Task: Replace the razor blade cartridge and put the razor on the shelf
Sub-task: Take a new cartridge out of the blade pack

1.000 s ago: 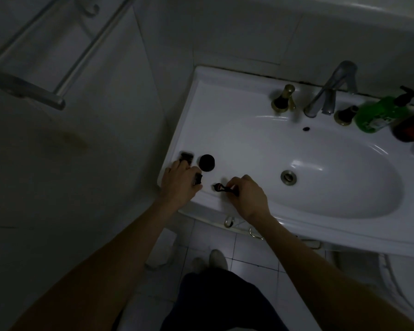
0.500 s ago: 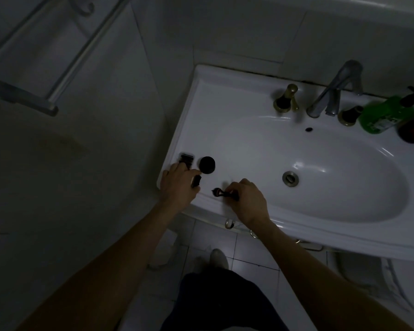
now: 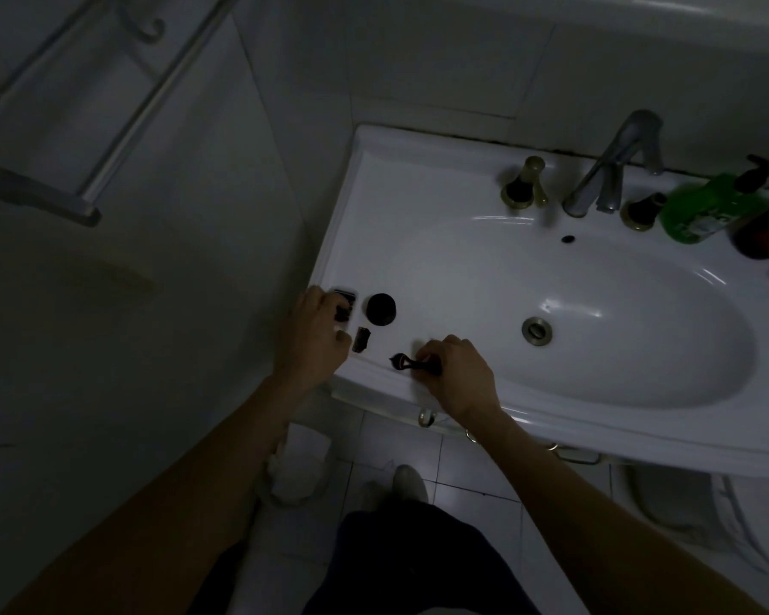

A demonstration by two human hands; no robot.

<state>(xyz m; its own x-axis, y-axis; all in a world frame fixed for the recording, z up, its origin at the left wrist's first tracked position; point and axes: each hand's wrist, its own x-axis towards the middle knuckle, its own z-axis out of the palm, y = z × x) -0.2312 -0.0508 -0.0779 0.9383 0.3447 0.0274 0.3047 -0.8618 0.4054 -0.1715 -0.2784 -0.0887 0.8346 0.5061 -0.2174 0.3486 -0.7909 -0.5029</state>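
My right hand (image 3: 456,375) grips the dark razor handle (image 3: 418,364) low over the sink's front rim, and its bare head end points left. A dark used cartridge (image 3: 360,340) lies loose on the rim beside my left thumb. My left hand (image 3: 316,337) holds nothing; its fingertips rest on a small cartridge case (image 3: 346,299) at the rim's left corner, with the thumb apart. A metal rail shelf (image 3: 85,139) hangs on the wall at the upper left.
A black round cap (image 3: 380,309) stands next to the case. On the white sink (image 3: 418,206), a tap (image 3: 609,170), two brass knobs, a green pump bottle (image 3: 706,206) and a brown bottle line the back. Tiled floor and my feet lie below.
My left hand let go of the dark cartridge, which now lies on the rim, and its fingers moved up onto the cartridge case. The right hand kept the razor almost still.
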